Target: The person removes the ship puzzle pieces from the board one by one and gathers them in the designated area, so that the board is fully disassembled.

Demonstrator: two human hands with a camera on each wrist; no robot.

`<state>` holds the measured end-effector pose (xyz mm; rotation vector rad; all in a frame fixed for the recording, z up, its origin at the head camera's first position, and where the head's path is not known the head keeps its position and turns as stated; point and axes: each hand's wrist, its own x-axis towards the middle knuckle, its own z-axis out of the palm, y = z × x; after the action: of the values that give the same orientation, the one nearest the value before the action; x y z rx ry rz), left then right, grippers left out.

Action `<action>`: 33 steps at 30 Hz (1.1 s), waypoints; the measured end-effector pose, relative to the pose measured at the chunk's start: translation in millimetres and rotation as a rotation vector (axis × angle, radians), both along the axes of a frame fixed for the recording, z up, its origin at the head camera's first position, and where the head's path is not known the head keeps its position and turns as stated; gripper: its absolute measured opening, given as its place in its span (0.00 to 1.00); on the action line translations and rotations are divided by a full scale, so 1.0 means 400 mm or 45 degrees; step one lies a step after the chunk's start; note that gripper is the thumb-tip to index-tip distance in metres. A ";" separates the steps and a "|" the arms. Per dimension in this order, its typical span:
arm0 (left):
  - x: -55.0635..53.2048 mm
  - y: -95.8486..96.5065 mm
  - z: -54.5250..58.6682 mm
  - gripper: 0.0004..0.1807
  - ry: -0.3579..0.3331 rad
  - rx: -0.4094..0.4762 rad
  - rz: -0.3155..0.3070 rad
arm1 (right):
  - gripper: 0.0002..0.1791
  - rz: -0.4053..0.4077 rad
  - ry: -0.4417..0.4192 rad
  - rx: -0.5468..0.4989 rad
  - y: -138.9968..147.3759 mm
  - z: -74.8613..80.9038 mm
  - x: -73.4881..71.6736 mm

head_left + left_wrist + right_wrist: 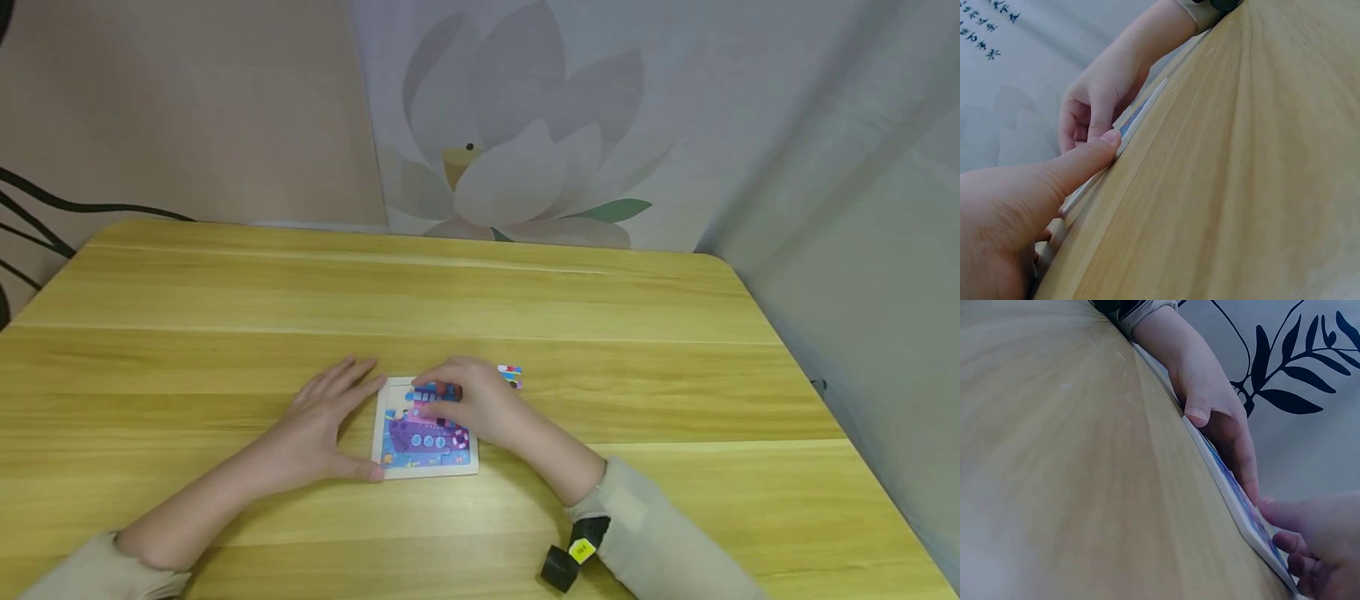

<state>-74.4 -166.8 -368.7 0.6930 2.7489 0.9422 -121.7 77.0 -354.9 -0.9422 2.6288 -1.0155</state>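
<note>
Currently, the right hand's thumb and index finger are arching over the puzzle board [442, 471]; whether the right hand [480, 402] is pinching a piece cannot be told. The left hand [318, 433] is bracing the board's left edge, fingers spread, thumb at the near corner. Apparently, a piece-fitting step is proceeding; the next move is probably calling for alignment with the pale, seemingly unfilled upper-left area [397, 402]. Loose pieces [510, 369] are lying near the right wrist. Bare table [637, 392] is extending beyond the board's near and far rims.
</note>
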 end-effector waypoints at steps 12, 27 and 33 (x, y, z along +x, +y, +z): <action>0.001 0.000 0.004 0.65 -0.003 0.002 0.000 | 0.18 -0.008 -0.050 0.131 -0.015 0.007 -0.008; 0.001 -0.003 0.002 0.65 -0.001 -0.009 0.004 | 0.14 -0.012 -0.060 0.179 -0.029 0.019 -0.007; -0.002 -0.002 -0.001 0.65 0.006 -0.008 0.002 | 0.13 -0.055 -0.090 0.178 -0.036 0.021 -0.005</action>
<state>-75.4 -167.7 -369.2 0.6924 2.7555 0.9331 -123.5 62.7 -346.6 -0.8070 2.6319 -0.8446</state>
